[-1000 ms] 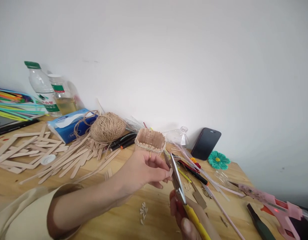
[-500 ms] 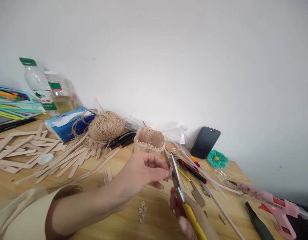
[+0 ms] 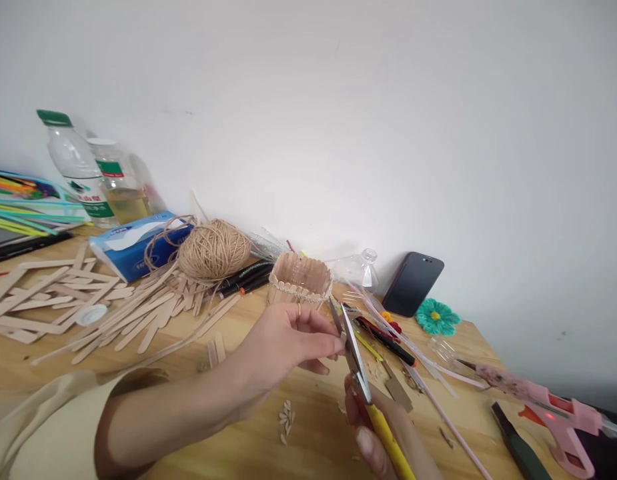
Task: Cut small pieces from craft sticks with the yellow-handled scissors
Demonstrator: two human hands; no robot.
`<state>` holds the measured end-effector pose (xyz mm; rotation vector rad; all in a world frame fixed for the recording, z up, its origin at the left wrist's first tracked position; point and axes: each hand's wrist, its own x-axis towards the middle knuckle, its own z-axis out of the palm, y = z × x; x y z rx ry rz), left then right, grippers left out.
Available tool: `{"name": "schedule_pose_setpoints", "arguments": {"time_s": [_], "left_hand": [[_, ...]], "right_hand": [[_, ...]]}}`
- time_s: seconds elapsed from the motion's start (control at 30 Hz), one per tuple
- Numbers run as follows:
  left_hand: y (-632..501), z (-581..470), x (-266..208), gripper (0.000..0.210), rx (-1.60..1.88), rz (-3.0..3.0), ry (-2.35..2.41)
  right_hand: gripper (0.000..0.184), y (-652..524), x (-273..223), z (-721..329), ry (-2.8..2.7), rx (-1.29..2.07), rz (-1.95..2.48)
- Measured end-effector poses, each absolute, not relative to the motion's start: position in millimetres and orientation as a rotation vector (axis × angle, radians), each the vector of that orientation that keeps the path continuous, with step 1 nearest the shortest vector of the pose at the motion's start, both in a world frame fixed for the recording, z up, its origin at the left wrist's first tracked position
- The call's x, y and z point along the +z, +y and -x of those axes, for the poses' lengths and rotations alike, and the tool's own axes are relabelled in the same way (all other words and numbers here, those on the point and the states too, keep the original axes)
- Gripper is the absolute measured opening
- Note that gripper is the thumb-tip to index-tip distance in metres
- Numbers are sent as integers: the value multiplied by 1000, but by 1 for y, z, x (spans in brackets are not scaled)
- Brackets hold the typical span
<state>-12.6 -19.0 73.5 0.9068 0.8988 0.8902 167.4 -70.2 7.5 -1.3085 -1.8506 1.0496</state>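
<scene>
Keeping the tiny wooden piece (image 3: 343,339) this close to the scissors (image 3: 359,373) is judged to be the main source of risk. The piece is pinched in the left hand (image 3: 283,340), with its thumb and a finger clamped on it, just in front and to the right of the stick basket (image 3: 288,293). The scissors are gripped by their yellow handle, with the fingers of the right hand (image 3: 399,421) wrapped around it. The blades are parted at the tips, and the piece is held against them; whether it is fully between the edges cannot be told. Because so little wood is available to be held, a fingertip could be nipped if the scissors were squeezed with the piece badly placed. The wood could also be split or flung off, since it appears to be steadied by little more than that pinch. If it were dropped, it could be lost near the pale slivers (image 3: 287,405) scattered on the surface (image 3: 248,453) in front of the basket. A further hazard is posed by the pink glue gun (image 3: 531,393), well to the basket's right, where a red light is shown; a hand could be burnt if its tip were brushed.
</scene>
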Motion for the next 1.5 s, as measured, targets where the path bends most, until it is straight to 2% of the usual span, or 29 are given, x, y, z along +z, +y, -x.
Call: {"name": "schedule_pose_setpoints", "arguments": {"time_s": [0.57,0.83,1.07,1.3,1.5], "left_hand": [[-18,15,76,10,856,-972,960],[-15,19,80,11,826,-1120,998],[-14,22,92,9,788,-1209,1049],[-10,26,91,5,778,-1268,1089],[-6,28,87,5,841,-1212,1050]], "right_hand": [[64,-72,20,-161,-1932,977,1417],[58,-73,30,-163,-2011,841,1375],[54,-75,27,-168,-1941,856,1444],[62,-74,39,-162,-1972,977,1564],[62,-73,29,-166,-1956,1000,1618]]}}
